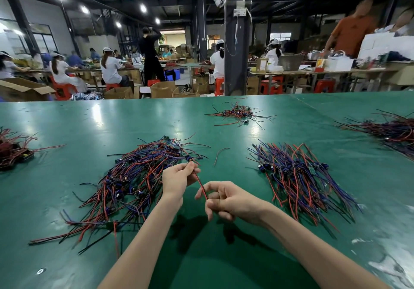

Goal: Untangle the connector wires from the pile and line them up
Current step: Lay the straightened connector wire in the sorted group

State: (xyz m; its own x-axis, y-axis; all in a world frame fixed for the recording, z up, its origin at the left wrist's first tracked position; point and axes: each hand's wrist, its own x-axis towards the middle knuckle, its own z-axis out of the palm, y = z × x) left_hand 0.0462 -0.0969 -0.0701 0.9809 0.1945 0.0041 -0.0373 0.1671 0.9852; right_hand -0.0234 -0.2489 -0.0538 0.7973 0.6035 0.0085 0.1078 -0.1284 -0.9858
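Only the person's forearms and hands are in view, bare from elbow side to fingertips. The left hand [177, 180] and the right hand [233, 201] are slim, with long fingers, and the skin of both wrists is uncovered.

Nothing written can be read anywhere in the frame. A white notice [239, 12] on the dark pillar [235, 53] in the upper middle, the printed patches on a cardboard box [262, 64] on the far bench [291, 71] at the right, and a small round mark [41, 270] on the green table [89, 120] at the lower left are all too small or blurred to make out.
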